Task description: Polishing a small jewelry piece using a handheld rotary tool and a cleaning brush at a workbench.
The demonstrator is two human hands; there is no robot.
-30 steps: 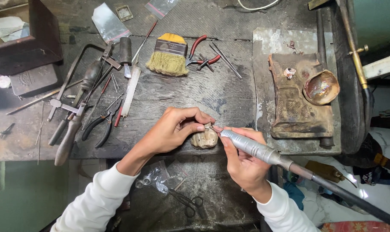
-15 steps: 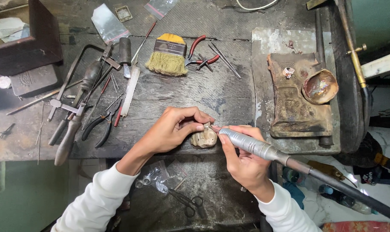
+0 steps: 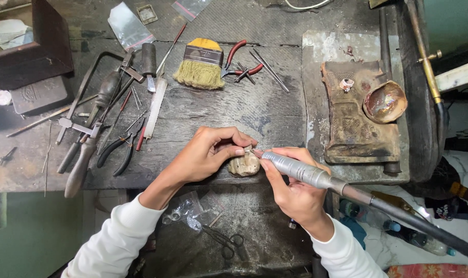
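At the bench edge, left hand [image 3: 205, 154] pinches a small piece; right hand [image 3: 293, 193] grips a rotary handpiece [image 3: 295, 171].

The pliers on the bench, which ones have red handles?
The red-handled pliers lie at the top of the bench, just right of the yellow-topped brush. The black-handled pliers lie farther left, among the saw and files.
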